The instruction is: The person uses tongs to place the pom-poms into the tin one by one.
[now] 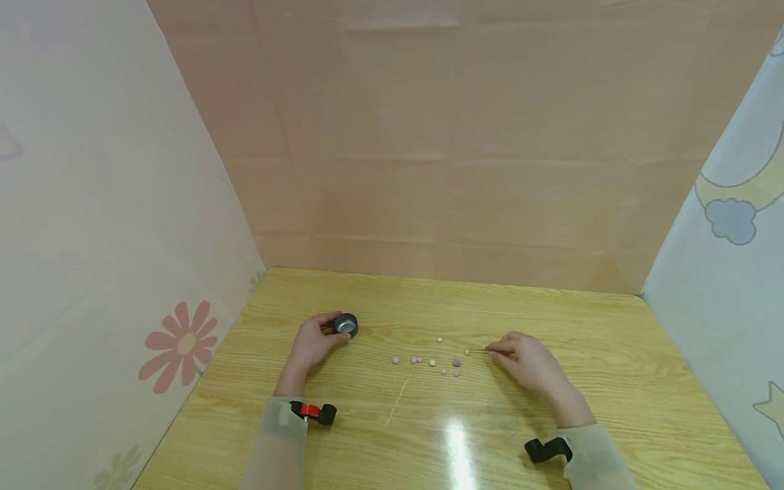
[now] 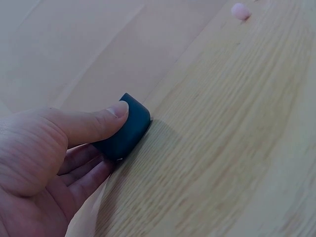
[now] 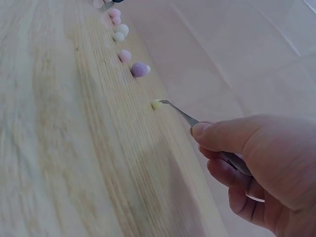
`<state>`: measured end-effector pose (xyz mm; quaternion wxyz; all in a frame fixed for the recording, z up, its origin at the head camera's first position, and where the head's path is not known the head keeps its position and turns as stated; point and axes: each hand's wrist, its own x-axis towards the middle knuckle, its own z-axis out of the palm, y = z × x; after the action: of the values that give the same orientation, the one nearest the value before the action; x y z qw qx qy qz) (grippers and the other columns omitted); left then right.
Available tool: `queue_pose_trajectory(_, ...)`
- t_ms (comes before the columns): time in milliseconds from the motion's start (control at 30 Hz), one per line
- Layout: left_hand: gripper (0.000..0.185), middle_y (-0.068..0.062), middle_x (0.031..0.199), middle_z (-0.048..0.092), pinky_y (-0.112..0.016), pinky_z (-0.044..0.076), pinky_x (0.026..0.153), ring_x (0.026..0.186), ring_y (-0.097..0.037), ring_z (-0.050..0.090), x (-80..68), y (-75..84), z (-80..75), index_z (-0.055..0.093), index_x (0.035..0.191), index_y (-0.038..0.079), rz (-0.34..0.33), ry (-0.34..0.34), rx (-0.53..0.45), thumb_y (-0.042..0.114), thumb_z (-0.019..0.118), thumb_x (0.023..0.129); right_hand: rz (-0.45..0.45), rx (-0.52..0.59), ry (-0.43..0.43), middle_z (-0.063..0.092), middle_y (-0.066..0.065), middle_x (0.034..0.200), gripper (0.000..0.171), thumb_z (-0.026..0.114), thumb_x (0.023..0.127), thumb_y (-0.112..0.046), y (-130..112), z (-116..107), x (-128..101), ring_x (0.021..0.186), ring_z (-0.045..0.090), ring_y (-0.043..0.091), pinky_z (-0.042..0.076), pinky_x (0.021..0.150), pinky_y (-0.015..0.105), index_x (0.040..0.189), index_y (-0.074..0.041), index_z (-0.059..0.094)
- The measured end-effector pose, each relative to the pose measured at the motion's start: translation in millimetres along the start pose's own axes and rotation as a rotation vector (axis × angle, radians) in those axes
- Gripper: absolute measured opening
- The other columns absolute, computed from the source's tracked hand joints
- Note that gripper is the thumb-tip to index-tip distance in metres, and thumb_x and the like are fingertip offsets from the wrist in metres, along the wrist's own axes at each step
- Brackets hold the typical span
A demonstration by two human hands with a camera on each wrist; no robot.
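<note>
A: Left hand (image 1: 311,342) first. What have I got?

B: It grips the cup (image 1: 346,324), a small dark round one, tipped on its side on the table (image 1: 612,354). On the left wrist view my thumb (image 2: 101,121) presses over the cup's (image 2: 129,129) top and the other fingers curl under it. So clenched around the cup, which touches the wood.

A: Right hand (image 1: 531,362)?

B: Pinching tweezers (image 1: 484,351). Thumb and fingers wrap the metal handle; the right wrist view shows the thumb (image 3: 222,136) on top and the tweezers (image 3: 185,116) running out to a fine tip. At that tip sits a yellow bead (image 3: 156,104), low against the table. Can't tell whether the tip has closed on it or only touches it.

A: Where's that bead relative to the cup?

B: Well right of the cup, with the loose beads between them. Yellow bead (image 1: 467,352) is the one farthest from the cup.

A: The others?

B: Scattered beads right of the cup: pink ones (image 1: 395,359) nearest it, a pale one (image 1: 431,363), a white one (image 1: 439,339) farther back, then a purple bead (image 1: 456,362) just left of the yellow one. In the right wrist view the purple bead (image 3: 139,69) lies just beyond the tweezer tip, apart from it.

A: Anything else?

B: A thin stick (image 1: 397,401) lies on the table, nearer me than the beads.
</note>
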<state>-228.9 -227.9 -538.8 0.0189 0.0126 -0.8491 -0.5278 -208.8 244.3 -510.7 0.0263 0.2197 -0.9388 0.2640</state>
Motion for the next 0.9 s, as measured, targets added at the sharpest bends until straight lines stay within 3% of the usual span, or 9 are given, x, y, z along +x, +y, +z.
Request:
queue_pose_trajectory(233,0.062,-0.021,0.142,0.064,-0.047,0.056,0.105,0.126,-0.036,0.066,0.5,0.1,-0.6,0.063,0.147,0.001,0.006,-0.006,-0.001,0.007,0.087,0.091,-0.017,-0.003,0.016,0.065,-0.011,0.095,0.020,0.075,0.102,-0.013,-1.2,0.9,1.2,0.074,0.051,0.005,0.045,0.064,0.028,0.120,-0.012,0.083)
queue_pose_trajectory(500,0.061,-0.021,0.143,0.064,-0.047,0.057,0.105,0.124,-0.036,0.067,5.5,1.6,0.2,0.064,0.146,0.001,0.028,-0.013,0.025,0.008,0.088,0.091,-0.068,0.095,0.093,0.063,-0.012,0.091,0.017,0.076,0.102,-0.013,-16.3,7.3,11.6,0.068,0.047,0.006,0.042,0.058,0.026,0.116,-0.013,0.084)
queue_pose_trajectory(667,0.060,-0.022,0.142,0.064,-0.048,0.057,0.104,0.123,-0.036,0.068,6.3,0.9,0.3,0.064,0.146,0.001,0.027,-0.018,0.037,0.008,0.087,0.091,-0.061,0.166,0.165,0.060,-0.009,0.087,0.017,0.076,0.101,-0.011,-40.3,23.9,26.8,0.060,0.041,0.006,0.039,0.051,0.026,0.115,-0.010,0.085)
queue_pose_trajectory(900,0.059,-0.022,0.142,0.065,-0.047,0.057,0.103,0.122,-0.036,0.068,3.1,-1.6,-0.8,0.065,0.145,0.001,0.018,-0.028,0.047,0.009,0.087,0.091,-0.056,0.310,0.188,0.060,-0.009,0.085,0.017,0.077,0.101,-0.012,-83.2,58.2,55.1,0.063,0.050,0.008,0.045,0.051,0.025,0.116,-0.009,0.084)
